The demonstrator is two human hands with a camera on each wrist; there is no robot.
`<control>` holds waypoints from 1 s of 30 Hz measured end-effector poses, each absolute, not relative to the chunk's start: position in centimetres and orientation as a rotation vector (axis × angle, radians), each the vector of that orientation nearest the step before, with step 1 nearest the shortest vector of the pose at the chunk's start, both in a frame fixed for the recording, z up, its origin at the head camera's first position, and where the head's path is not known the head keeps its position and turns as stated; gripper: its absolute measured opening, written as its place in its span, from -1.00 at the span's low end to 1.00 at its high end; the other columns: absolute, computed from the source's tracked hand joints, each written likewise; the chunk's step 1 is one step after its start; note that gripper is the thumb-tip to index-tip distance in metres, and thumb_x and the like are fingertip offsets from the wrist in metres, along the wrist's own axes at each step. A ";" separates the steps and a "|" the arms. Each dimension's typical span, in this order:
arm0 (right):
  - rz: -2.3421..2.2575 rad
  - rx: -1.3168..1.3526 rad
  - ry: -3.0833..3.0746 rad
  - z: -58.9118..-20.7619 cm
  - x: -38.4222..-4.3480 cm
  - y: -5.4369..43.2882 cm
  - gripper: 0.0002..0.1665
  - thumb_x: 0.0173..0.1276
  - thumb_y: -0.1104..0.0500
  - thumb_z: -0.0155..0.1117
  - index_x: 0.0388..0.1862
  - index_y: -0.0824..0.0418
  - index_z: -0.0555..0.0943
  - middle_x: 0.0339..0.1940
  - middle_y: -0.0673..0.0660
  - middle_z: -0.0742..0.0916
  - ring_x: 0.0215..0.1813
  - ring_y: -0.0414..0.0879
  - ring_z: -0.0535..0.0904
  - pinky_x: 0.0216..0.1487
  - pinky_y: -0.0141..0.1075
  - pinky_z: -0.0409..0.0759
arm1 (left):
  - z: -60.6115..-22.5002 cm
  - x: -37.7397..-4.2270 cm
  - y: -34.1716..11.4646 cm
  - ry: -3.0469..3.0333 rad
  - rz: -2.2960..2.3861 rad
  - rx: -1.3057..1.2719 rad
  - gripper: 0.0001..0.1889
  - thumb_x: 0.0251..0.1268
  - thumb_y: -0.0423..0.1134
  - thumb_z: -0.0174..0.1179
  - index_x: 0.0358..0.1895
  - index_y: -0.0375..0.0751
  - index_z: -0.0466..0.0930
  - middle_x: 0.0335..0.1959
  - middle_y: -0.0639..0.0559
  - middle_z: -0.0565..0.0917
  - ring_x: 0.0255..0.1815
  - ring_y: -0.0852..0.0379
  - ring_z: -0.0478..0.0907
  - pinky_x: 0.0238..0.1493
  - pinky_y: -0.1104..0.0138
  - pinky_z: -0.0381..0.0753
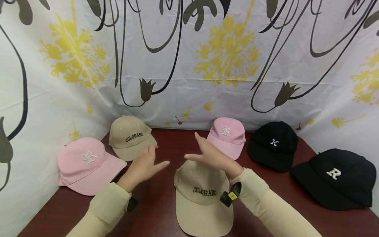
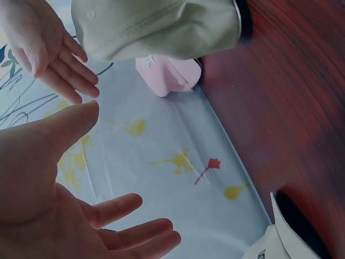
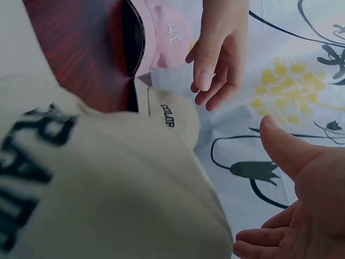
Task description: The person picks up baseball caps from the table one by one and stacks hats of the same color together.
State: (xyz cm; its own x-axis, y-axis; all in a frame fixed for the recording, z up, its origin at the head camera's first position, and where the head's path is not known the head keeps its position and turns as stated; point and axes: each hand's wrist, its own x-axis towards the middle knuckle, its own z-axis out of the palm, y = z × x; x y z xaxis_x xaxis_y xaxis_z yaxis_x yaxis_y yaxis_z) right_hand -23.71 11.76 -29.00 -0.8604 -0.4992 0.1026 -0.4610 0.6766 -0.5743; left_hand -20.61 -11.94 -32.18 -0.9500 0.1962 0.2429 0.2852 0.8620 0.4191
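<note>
A beige cap lettered COLORADO (image 1: 204, 194) sits at the front middle of the table, its brim toward me. Over the back of its crown my right hand (image 1: 211, 155) hovers, thumb apart and fingers extended, holding nothing. My left hand (image 1: 145, 166) is raised to the left of that cap, thumb spread and palm turned inward, also holding nothing. Behind the left hand stands another beige COLORADO cap (image 1: 130, 136). In the right wrist view the near cap's crown (image 3: 124, 178) fills the lower left, with a gap between it and the right hand (image 3: 307, 199).
At the left lies a pink cap (image 1: 86, 164). A second pink cap (image 1: 226, 136) stands at the back, beside a black cap (image 1: 273, 144); another black cap with an R (image 1: 337, 177) is at the right. A patterned white cloth (image 1: 177, 65) walls in the dark red table (image 1: 171, 140).
</note>
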 end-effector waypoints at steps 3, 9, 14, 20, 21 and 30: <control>-0.896 -0.782 2.801 -28.9 -24.1 10.7 0.14 0.21 -0.22 0.20 0.45 0.33 -0.17 0.44 0.30 0.06 0.44 0.11 -0.12 0.35 -0.07 -0.05 | -32.1 -20.8 -12.3 -2.845 -0.689 -0.379 -0.25 0.16 0.06 0.20 0.19 -0.52 0.22 0.08 -0.39 0.35 0.12 -0.30 0.28 0.06 -0.05 0.32; -0.867 -0.794 2.780 -28.8 -24.9 9.0 0.15 0.20 -0.22 0.21 0.45 0.33 -0.17 0.45 0.25 0.05 0.45 0.05 -0.13 0.36 -0.12 -0.06 | -32.1 -21.4 -13.3 -2.826 -0.690 -0.396 -0.28 0.17 0.02 0.19 0.15 -0.54 0.21 0.06 -0.41 0.34 0.13 -0.33 0.26 0.10 -0.05 0.27; -0.851 -0.815 2.768 -28.7 -25.5 8.1 0.14 0.21 -0.20 0.21 0.44 0.34 -0.17 0.44 0.26 0.05 0.45 0.04 -0.12 0.36 -0.12 -0.03 | -32.3 -21.9 -14.4 -2.784 -0.712 -0.404 -0.25 0.16 0.10 0.16 0.12 -0.54 0.20 0.05 -0.42 0.34 0.11 -0.34 0.27 0.08 -0.05 0.29; -0.813 -0.827 2.759 -28.4 -26.2 7.1 0.14 0.21 -0.20 0.21 0.44 0.36 -0.18 0.44 0.28 0.06 0.45 0.03 -0.10 0.36 -0.16 -0.02 | -31.9 -22.2 -15.5 -2.783 -0.704 -0.384 -0.26 0.17 0.07 0.17 0.13 -0.56 0.19 0.07 -0.46 0.32 0.13 -0.36 0.22 0.09 -0.08 0.26; -0.808 -0.828 2.756 -28.3 -26.3 6.9 0.14 0.21 -0.20 0.21 0.44 0.36 -0.18 0.44 0.28 0.05 0.45 0.03 -0.10 0.36 -0.16 -0.02 | -31.4 -22.0 -15.5 -2.800 -0.720 -0.372 -0.27 0.17 0.01 0.18 0.14 -0.58 0.18 0.09 -0.47 0.31 0.15 -0.38 0.20 0.11 -0.09 0.24; -0.761 -0.833 2.725 -27.8 -26.8 5.4 0.14 0.23 -0.20 0.19 0.44 0.37 -0.20 0.45 0.27 0.02 0.45 0.00 -0.10 0.35 -0.19 -0.01 | -31.2 -22.7 -16.7 -2.861 -0.651 -0.313 -0.27 0.21 0.00 0.15 0.16 -0.61 0.14 0.09 -0.51 0.29 0.14 -0.40 0.20 0.07 -0.11 0.26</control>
State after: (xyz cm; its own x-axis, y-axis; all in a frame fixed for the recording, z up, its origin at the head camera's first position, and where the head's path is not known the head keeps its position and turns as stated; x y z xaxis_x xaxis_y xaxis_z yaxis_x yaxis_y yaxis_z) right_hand -26.76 5.44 -27.82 -0.8234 -0.5666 -0.0324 -0.4677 0.7098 -0.5266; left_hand -22.72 -16.73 -31.22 -0.9596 0.1619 0.2302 0.2456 0.8812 0.4039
